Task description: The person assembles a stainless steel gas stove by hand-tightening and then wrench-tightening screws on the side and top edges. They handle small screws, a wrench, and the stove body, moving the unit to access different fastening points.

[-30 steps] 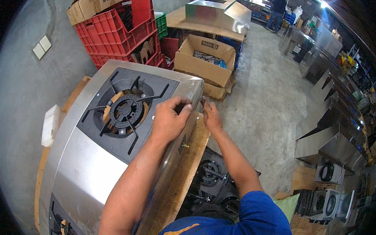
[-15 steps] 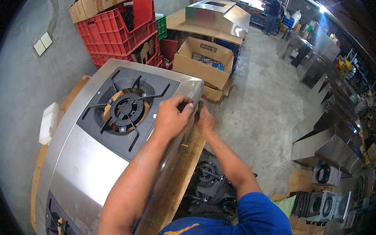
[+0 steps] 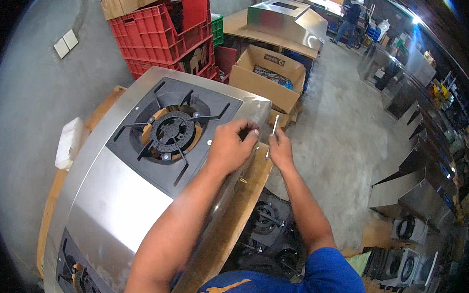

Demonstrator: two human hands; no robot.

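Observation:
A stainless steel gas stove [image 3: 122, 193] with black burners lies before me on a wooden tabletop [image 3: 219, 255]. My left hand [image 3: 229, 148] is at the far right corner of its front side, near the far burner [image 3: 172, 131]. Its fingers are curled with the thumb near them; whatever they pinch is hidden. Just right of that corner, my right hand [image 3: 281, 150] grips a slim silver wrench [image 3: 275, 123], held upright and apart from the stove. A small brass-coloured piece [image 3: 242, 181] sits near the front side, below my left hand.
Red crates [image 3: 158, 35] are stacked beyond the stove, with an open cardboard box [image 3: 265, 77] to their right. Black burner units [image 3: 266, 225] are below the table edge. Steel panels [image 3: 408, 184] line the right side. Another person [image 3: 351, 21] stands far back.
My right hand has drawn back from the stove's corner, bringing the wrench into plain sight. The left hand stays at the corner. The whole view has shifted slightly.

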